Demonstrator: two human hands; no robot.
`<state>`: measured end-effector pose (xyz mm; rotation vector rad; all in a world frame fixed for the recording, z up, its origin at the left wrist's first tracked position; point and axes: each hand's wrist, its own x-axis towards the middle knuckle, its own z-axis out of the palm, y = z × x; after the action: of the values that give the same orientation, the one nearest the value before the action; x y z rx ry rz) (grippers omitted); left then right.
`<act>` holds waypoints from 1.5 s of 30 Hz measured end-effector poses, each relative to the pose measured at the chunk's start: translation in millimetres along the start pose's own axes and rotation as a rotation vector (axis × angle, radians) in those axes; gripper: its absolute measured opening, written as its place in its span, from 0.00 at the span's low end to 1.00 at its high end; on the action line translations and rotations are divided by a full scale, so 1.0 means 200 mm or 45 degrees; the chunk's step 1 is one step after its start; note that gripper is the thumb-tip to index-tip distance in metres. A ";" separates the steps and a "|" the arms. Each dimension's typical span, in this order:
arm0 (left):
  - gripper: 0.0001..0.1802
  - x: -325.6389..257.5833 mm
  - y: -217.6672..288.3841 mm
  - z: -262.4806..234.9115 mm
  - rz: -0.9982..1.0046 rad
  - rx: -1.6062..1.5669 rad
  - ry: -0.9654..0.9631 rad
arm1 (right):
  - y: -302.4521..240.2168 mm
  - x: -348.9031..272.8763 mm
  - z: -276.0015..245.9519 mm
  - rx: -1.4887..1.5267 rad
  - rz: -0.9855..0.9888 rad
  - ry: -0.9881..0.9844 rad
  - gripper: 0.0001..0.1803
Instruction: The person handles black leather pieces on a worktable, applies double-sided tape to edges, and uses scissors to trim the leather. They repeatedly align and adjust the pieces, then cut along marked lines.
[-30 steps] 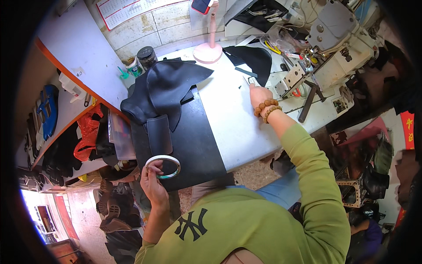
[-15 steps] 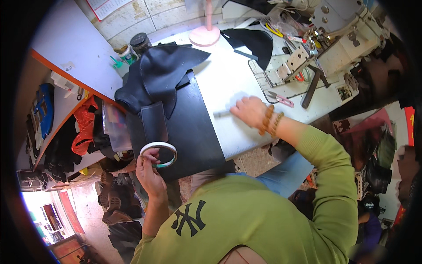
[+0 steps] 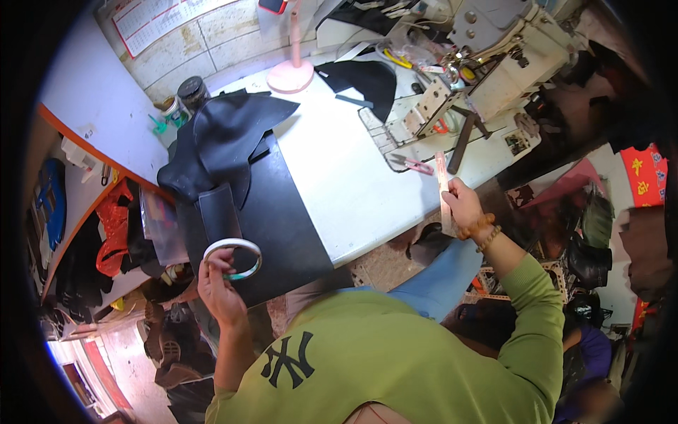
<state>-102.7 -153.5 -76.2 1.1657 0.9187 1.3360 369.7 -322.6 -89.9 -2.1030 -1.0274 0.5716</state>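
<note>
My left hand (image 3: 219, 286) holds a white roll of tape (image 3: 233, 258) over the near edge of a black sheet of material (image 3: 272, 219) lying on the white table (image 3: 346, 177). My right hand (image 3: 462, 205) grips a long pale ruler (image 3: 443, 185) upright off the table's right edge, just below the sewing machine (image 3: 487, 63). A bead bracelet sits on that wrist. A pile of folded black leather pieces (image 3: 222, 138) lies at the far end of the sheet.
A pink lamp base (image 3: 289, 74) and a dark jar (image 3: 192, 90) stand at the back. Pink-handled snips (image 3: 409, 164) lie by the machine. Another black piece (image 3: 367, 78) lies near the lamp. Clutter and bags fill the left shelf (image 3: 113, 226).
My right hand has pulled back from the table top to its right edge and now holds the ruler upright. My left hand stays on the tape roll.
</note>
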 end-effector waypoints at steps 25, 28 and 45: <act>0.06 -0.13 0.16 0.12 -0.318 -0.164 -0.265 | -1.32 -0.29 0.95 0.409 -1.224 -0.575 0.14; 0.09 -0.12 0.16 0.09 -0.395 -0.261 -0.207 | -1.26 -0.28 0.98 0.536 -1.264 -0.499 0.15; 0.29 0.06 0.19 0.06 -0.700 -0.918 -0.200 | -1.24 -0.18 1.04 0.385 -1.103 -0.698 0.24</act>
<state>-99.7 -146.5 -35.7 0.4050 0.5081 0.9697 92.7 -161.3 -31.7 -1.0748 -1.8627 0.7873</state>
